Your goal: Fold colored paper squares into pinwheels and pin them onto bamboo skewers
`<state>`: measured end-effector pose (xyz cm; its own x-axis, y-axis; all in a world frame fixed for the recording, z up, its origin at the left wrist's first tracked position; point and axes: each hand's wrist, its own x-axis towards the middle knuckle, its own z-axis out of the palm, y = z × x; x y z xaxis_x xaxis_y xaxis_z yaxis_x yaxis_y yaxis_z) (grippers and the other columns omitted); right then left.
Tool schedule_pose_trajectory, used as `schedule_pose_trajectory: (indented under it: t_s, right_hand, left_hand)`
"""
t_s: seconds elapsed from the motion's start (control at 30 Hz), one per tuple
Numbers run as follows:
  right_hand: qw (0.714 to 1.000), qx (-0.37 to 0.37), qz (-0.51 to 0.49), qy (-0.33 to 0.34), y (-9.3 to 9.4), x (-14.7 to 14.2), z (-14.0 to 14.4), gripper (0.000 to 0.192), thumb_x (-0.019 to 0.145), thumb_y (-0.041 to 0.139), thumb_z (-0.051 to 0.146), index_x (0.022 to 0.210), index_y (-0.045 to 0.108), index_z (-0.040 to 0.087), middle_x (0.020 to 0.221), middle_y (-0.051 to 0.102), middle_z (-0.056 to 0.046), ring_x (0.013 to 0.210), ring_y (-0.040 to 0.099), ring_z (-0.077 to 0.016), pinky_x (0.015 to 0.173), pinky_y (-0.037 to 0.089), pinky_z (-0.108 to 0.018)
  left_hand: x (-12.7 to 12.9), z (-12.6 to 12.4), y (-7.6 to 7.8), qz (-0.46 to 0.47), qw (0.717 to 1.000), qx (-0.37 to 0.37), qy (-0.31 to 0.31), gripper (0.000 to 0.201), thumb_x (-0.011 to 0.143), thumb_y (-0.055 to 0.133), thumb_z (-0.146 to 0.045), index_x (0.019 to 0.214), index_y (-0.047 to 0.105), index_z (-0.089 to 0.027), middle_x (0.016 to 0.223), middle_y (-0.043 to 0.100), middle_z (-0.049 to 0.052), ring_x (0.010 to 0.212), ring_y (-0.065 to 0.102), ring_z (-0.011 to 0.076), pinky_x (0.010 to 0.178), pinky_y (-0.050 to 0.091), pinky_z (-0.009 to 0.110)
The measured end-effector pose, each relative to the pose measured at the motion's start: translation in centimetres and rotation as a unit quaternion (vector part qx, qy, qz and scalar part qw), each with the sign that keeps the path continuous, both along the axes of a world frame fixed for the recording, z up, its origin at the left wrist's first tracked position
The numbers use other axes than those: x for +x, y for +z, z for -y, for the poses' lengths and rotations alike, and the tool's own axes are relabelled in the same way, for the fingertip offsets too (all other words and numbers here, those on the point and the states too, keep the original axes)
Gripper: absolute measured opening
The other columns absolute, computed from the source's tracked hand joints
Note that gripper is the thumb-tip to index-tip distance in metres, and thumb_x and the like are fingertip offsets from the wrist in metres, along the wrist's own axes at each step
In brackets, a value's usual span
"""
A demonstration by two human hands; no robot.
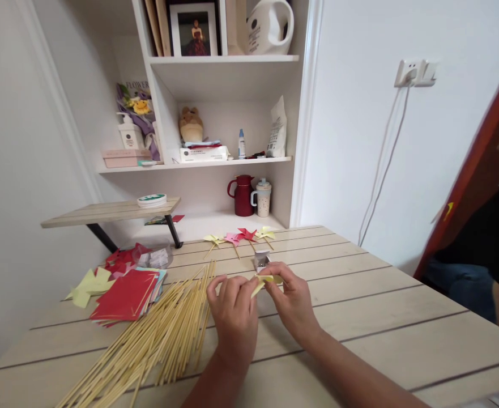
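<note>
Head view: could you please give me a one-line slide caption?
Both hands, left hand and right hand, fold yellow paper beside bamboo skewers on the table.

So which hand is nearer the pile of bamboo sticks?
Left. The left hand sits just beside the right edge of the bamboo sticks; the right hand is farther right. Both pinch a yellow paper piece.

A lived-in room at home.
White shelves held a framed photo, a plush toy and a red jug.
</note>
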<state>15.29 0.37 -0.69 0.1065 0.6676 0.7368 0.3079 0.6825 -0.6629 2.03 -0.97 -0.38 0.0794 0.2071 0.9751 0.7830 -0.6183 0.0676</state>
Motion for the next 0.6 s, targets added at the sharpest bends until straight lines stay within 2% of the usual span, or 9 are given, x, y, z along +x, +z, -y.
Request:
schedule_pose_trajectory:
  t_s: [0.27,0.43,0.6]
  right_hand:
    - [0.979,0.192,0.066,-0.011,0.9,1.1,0.3,0.024,0.087,0.059,0.006,0.091,0.066,0.028,0.088,0.071,-0.002,0.088,0.063,-0.0218,0.087,0.048,-0.044]
    - [0.963,0.251,0.086,-0.037,1.2,1.5,0.4,0.027,0.085,0.06,0.0,0.092,0.068,0.025,0.089,0.07,-0.004,0.086,0.062,-0.0218,0.083,0.048,-0.045]
    - [0.955,0.269,0.111,-0.057,1.6,1.4,0.7,0.03,0.084,0.057,-0.002,0.094,0.068,0.025,0.087,0.069,-0.004,0.084,0.061,-0.0217,0.082,0.046,-0.045]
  left_hand:
    - [-0.1,0.6,0.3,0.008,0.999,0.018,-0.043,0.028,0.085,0.054,0.001,0.096,0.065,-0.022,0.084,0.068,0.001,0.079,0.066,0.0153,0.099,0.037,0.042]
    - [-0.1,0.9,0.6,0.005,0.999,0.046,-0.029,0.028,0.087,0.053,0.002,0.093,0.068,-0.022,0.082,0.068,0.0,0.076,0.065,0.0131,0.098,0.038,0.041]
    - [-0.2,0.9,0.8,-0.017,0.997,0.079,-0.011,0.023,0.089,0.057,-0.003,0.093,0.069,-0.022,0.081,0.068,0.0,0.076,0.064,0.0141,0.097,0.039,0.042]
